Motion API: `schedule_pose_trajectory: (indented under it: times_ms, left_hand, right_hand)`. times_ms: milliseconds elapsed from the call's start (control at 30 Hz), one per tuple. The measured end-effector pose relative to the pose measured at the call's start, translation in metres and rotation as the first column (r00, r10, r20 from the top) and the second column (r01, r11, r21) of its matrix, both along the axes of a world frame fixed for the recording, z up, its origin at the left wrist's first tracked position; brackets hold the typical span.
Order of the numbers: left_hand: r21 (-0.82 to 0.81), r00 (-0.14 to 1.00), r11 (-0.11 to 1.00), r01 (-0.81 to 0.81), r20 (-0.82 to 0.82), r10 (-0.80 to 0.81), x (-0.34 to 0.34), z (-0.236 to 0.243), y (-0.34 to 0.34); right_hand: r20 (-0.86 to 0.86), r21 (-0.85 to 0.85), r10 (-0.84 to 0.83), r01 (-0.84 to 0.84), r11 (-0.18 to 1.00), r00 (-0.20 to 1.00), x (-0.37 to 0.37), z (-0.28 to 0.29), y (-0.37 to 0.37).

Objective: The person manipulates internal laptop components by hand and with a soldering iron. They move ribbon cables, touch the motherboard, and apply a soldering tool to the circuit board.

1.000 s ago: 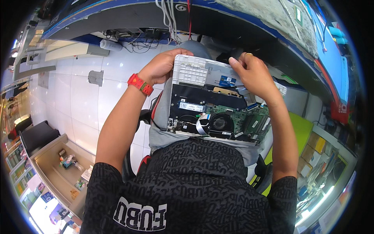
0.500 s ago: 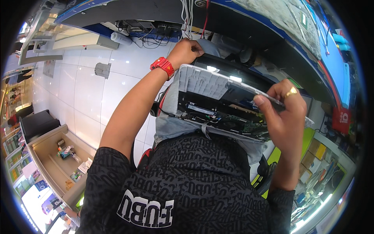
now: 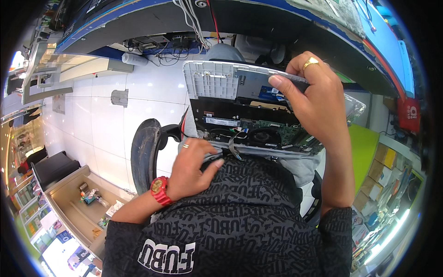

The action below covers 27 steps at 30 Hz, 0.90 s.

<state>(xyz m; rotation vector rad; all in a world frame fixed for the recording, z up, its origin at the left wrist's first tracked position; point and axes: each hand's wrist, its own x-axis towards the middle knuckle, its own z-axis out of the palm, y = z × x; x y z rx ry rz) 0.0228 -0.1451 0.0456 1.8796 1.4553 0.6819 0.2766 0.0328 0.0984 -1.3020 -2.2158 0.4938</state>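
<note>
An opened laptop (image 3: pixel 221 122) lies across my lap, its green circuit board, fan and cables exposed. Its silver-grey cover panel (image 3: pixel 210 81) stands tilted up at the far side, ribbed inside face toward me. With thumb and fingers, my right hand (image 3: pixel 318 94) pinches the panel's upper edge right of its middle. A ribbon cable (image 3: pixel 234 147) hangs over the laptop's near edge. My left hand (image 3: pixel 191 164), a red watch on its wrist, is beside the near left corner of the laptop. Its thumb and fingers are apart, with nothing visible in them.
Grey cloth (image 3: pixel 300 168) lies beneath the laptop. A dark-fronted counter (image 3: pixel 258 27) runs along the far side, with cables hanging from it. A black chair part (image 3: pixel 145 150) stands at my left, near an open drawer (image 3: pixel 69 194). On the right is a glass display case (image 3: pixel 383 184).
My left hand has come from the laptop's far left corner back to its near left edge. The cover panel now stands more upright, still held by my right hand, and more of the insides shows.
</note>
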Motion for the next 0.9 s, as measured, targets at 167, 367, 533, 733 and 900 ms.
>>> schedule_pose_trajectory:
  times_ms: [167, 367, 533, 733, 900]
  left_hand:
    - [-0.206, 0.998, 0.977, -0.055, -0.013, 0.054, 0.015, -0.009, 0.003]
    - [-0.362, 1.000, 0.932, 0.015, 0.029, -0.005, 0.026, -0.025, 0.009]
    - [-0.267, 0.996, 0.959, 0.093, 0.028, -0.089, 0.023, -0.028, 0.010]
    - [-0.211, 0.993, 0.973, 0.097, 0.086, -0.080, 0.018, -0.027, 0.010]
    - [-0.297, 0.995, 0.952, 0.071, 0.090, -0.047, 0.023, -0.027, 0.007]
  right_hand:
    - [-0.004, 0.036, 0.005, -0.005, 0.999, 1.000, 0.002, -0.004, -0.001]
    - [-0.016, 0.088, 0.023, -0.022, 0.996, 1.000, 0.003, -0.007, 0.000]
    - [0.004, 0.058, 0.014, -0.014, 0.998, 1.000, 0.003, -0.005, -0.001]
    - [-0.005, 0.064, 0.009, -0.009, 0.998, 1.000, 0.001, -0.005, 0.000]
    - [-0.003, 0.053, 0.001, -0.001, 0.999, 1.000, -0.001, -0.005, 0.000]
